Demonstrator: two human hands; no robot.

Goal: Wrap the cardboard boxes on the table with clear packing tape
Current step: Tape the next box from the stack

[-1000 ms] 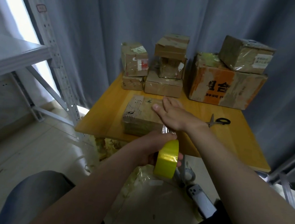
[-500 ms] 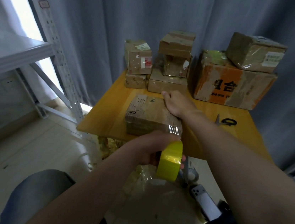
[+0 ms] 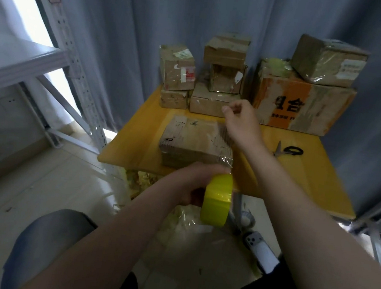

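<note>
Two hands tape a cardboard box [image 3: 192, 139].
Left hand [image 3: 193, 183] clenches the light-looking, rigid roll [image 3: 217, 199], best held by its core; right hand [image 3: 241, 124] fingers curl, grasp unclear.

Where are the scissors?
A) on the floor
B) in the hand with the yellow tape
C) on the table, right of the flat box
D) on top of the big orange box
C: the scissors lie on the yellow table, to the right of the flat box in front of the person.
</note>
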